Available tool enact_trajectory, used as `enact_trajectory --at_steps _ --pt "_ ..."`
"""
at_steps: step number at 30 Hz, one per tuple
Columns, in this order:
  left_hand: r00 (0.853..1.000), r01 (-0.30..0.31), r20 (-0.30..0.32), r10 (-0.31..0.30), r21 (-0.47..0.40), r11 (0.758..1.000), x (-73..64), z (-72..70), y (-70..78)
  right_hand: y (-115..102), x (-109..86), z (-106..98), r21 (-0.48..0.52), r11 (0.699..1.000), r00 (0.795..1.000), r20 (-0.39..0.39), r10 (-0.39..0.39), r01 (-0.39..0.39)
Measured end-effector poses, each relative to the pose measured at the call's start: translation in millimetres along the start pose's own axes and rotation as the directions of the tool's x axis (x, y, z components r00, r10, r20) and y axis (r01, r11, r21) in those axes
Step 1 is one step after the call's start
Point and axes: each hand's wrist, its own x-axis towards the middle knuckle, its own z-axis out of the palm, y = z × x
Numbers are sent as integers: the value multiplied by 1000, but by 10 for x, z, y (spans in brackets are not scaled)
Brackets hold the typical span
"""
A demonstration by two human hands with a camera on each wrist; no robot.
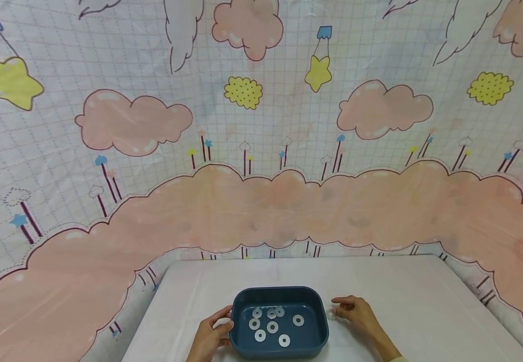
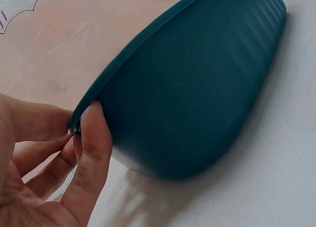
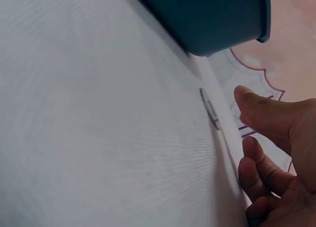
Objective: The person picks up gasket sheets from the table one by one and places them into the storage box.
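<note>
A dark blue rectangular tub [image 1: 279, 350] sits on the white table, with several flat silver washers [image 1: 272, 327] lying on its floor; two of them overlap near the far side. My left hand [image 1: 210, 333] pinches the tub's left rim between thumb and fingers, which the left wrist view shows close up at the rim [image 2: 106, 74]. To the right of the tub is my right hand [image 1: 356, 314], its thumb and fingers apart with nothing between them. Just by its fingertips a washer [image 3: 210, 109] lies on the cloth, between the hand and the tub's right side.
A white cloth [image 1: 420, 291] covers the table, which ends at a straight back edge. Behind and around it hangs a printed sheet [image 1: 288, 211] with pink clouds and yellow stars.
</note>
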Motion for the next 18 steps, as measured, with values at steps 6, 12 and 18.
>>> enact_trajectory --at_steps 6,12,18 --pt "1000 -10 -4 10 -1 1000 17 -3 2 -4 21 39 -52 999 1000 -9 3 -3" --pt "1000 -7 -9 7 1 1000 43 -14 12 14 27 69 -56 998 1000 2 0 0" --pt "1000 -11 6 11 -3 1000 77 -30 1 32 30 91 -75 997 1000 -2 -6 6"
